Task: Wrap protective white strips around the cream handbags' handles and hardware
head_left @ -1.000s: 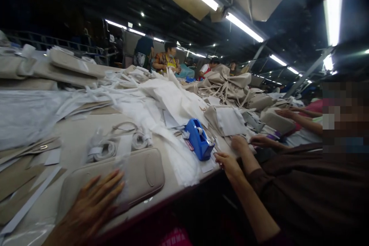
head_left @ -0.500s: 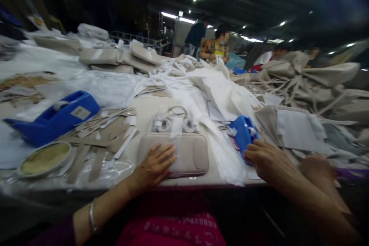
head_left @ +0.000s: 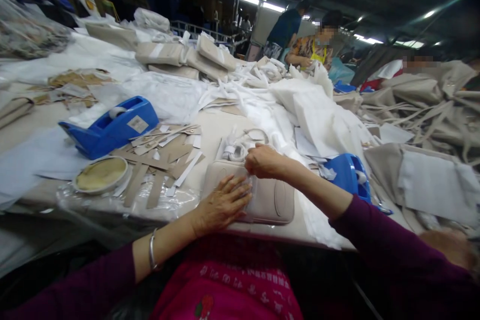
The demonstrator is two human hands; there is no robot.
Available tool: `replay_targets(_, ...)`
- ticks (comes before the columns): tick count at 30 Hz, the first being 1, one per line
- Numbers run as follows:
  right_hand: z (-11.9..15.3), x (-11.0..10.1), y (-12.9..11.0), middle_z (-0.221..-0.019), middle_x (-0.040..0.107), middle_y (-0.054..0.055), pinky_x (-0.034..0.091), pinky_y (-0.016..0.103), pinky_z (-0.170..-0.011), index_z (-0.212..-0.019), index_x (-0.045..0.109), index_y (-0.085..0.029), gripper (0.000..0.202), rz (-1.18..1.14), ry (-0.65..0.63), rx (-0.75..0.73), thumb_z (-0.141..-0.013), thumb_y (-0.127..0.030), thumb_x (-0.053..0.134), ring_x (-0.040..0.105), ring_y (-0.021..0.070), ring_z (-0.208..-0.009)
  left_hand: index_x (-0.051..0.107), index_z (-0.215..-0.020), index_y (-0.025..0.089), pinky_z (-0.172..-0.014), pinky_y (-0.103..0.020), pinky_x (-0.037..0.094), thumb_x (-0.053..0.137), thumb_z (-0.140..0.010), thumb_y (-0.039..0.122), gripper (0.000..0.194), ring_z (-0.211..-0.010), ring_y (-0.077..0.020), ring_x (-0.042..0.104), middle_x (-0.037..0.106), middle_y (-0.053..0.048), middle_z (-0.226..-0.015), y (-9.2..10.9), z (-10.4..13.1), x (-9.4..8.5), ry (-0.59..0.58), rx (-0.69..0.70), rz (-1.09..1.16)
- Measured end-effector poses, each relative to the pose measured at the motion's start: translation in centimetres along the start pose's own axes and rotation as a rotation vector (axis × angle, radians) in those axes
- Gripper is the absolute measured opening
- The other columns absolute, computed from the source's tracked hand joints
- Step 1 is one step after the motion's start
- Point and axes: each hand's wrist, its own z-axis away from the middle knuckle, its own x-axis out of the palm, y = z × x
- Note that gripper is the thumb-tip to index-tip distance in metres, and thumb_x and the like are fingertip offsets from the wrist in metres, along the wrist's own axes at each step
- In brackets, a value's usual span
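Observation:
A beige handbag (head_left: 273, 202) lies flat near the table's front edge, with a rounded flap outline on its right side. Flat on its left part rests my left hand (head_left: 225, 200), fingers stretched out. My right hand (head_left: 262, 161) is closed above the bag's upper edge, beside a wrapped, coiled strap (head_left: 234, 150); whatever its fingers pinch is too small to make out. To the right of the bag stands a blue tape dispenser (head_left: 347, 175), partly behind my right forearm.
Another blue tape dispenser (head_left: 112, 125) stands at the left, behind a round tin (head_left: 101, 175) and loose beige strips (head_left: 161, 160). White padding sheets (head_left: 318, 115) lie beyond the bag. Beige bag pieces (head_left: 431, 105) pile up at the right. Co-workers (head_left: 311, 50) are across the table.
My right hand has moved left from the right tape dispenser to the bag's upper edge. My left hand stays on the bag. The view has shifted, so things appear farther right.

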Motion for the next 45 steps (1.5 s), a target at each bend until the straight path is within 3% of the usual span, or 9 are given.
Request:
replay_targets(4, -0.6, 0.2, 0.2, -0.077, 0.070, 0.012, 0.031, 0.034, -0.080, -0.075, 0.071, -0.013, 0.015, 0.040, 0.008, -0.011, -0.073, -0.012, 0.056, 0.061, 0.0190, -0.071, 0.052, -0.125, 0.019, -0.112, -0.053, 0.024, 0.057, -0.086, 0.033, 0.042, -0.132, -0.0303, 0.032, 0.048, -0.015, -0.132, 0.1, 0.1, -0.1, 0.049, -0.043, 0.023)
replay_targets(9, -1.0, 0.3, 0.1, -0.077, 0.069, 0.012, 0.030, 0.035, -0.082, -0.079, 0.072, -0.013, 0.016, 0.044, -0.013, -0.023, -0.073, -0.015, 0.057, 0.062, 0.0198, -0.073, 0.051, -0.125, 0.018, -0.112, -0.055, 0.021, 0.058, -0.085, 0.031, 0.042, -0.139, -0.0314, 0.021, 0.029, -0.017, -0.149, 0.1, -0.1, -0.2, 0.071, -0.027, 0.025)
replay_targets(23, -1.5, 0.9, -1.1, -0.067, 0.067, 0.010, 0.020, 0.048, -0.095, -0.079, 0.071, -0.017, 0.013, 0.122, 0.166, 0.096, -0.079, -0.015, 0.058, 0.059, 0.0262, -0.081, 0.048, -0.128, 0.016, -0.115, -0.051, 0.020, 0.046, -0.090, 0.026, 0.039, -0.141, -0.0274, 0.022, 0.035, -0.015, -0.147, -0.1, -0.2, -0.3, -0.026, -0.003, -0.005)
replay_targets(27, -1.5, -0.3, 2.3, -0.073, 0.068, 0.012, 0.021, 0.049, -0.094, -0.080, 0.069, -0.014, 0.017, 0.154, 0.248, 0.321, -0.073, -0.029, 0.073, 0.057, 0.0302, -0.086, 0.047, -0.129, 0.016, -0.115, -0.051, 0.019, 0.046, -0.091, 0.027, 0.039, -0.141, -0.0270, 0.021, 0.033, -0.015, -0.149, -0.1, -0.3, -0.6, -0.041, 0.002, -0.010)
replay_targets(30, 0.3, -0.4, 2.8, -0.081, 0.068, 0.015, 0.028, 0.043, -0.088, -0.086, 0.066, -0.010, 0.014, 0.084, 0.383, 0.456, -0.082, -0.023, 0.062, 0.057, 0.0276, -0.086, 0.048, -0.128, 0.017, -0.115, -0.051, 0.017, 0.045, -0.091, 0.027, 0.039, -0.142, -0.0266, 0.020, 0.031, -0.014, -0.150, -0.1, -0.3, -0.6, -0.029, 0.002, -0.003)
replay_targets(34, 3.8, 3.3, -2.7, -0.101, 0.068, 0.009, 0.030, 0.038, -0.093, -0.101, 0.064, -0.015, 0.026, -0.125, 0.580, 0.329, -0.085, -0.007, 0.045, 0.055, 0.0222, -0.100, 0.047, -0.129, 0.017, -0.115, -0.051, 0.015, 0.046, -0.090, 0.027, 0.040, -0.142, -0.0270, 0.020, 0.035, -0.014, -0.148, -0.1, -0.2, -0.5, -0.015, -0.003, 0.014)
replay_targets(38, 5.1, 8.1, -7.4, -0.132, 0.054, 0.012, 0.023, 0.041, -0.106, -0.128, 0.050, -0.010, 0.037, -0.191, 0.657, 0.326, -0.093, -0.016, 0.040, 0.041, 0.0231, -0.127, 0.050, -0.125, 0.016, -0.116, -0.050, 0.013, 0.046, -0.091, 0.027, 0.037, -0.142, -0.0257, 0.018, 0.036, -0.014, -0.147, 0.0, -0.3, -0.7, -0.026, -0.012, 0.017)
replay_targets(41, 4.1, 9.4, -6.9, -0.141, 0.045, 0.012, 0.019, 0.042, -0.110, -0.134, 0.045, -0.011, 0.041, -0.191, 0.619, 0.361, -0.096, -0.026, 0.039, 0.033, 0.0228, -0.134, 0.050, -0.125, 0.017, -0.116, -0.048, 0.013, 0.047, -0.091, 0.028, 0.036, -0.142, -0.0250, 0.019, 0.039, -0.012, -0.146, 0.0, -0.4, -0.8, -0.025, -0.012, 0.022)
replay_targets(45, 2.1, 9.1, -4.0, -0.135, 0.053, 0.012, 0.013, 0.043, -0.114, -0.129, 0.050, -0.011, 0.040, -0.157, 0.591, 0.394, -0.097, -0.032, 0.037, 0.032, 0.0223, -0.136, 0.044, -0.133, 0.018, -0.116, -0.048, 0.011, 0.046, -0.091, 0.028, 0.043, -0.142, -0.0242, 0.020, 0.037, -0.012, -0.147, 0.0, -0.4, -0.8, -0.034, -0.010, 0.007)
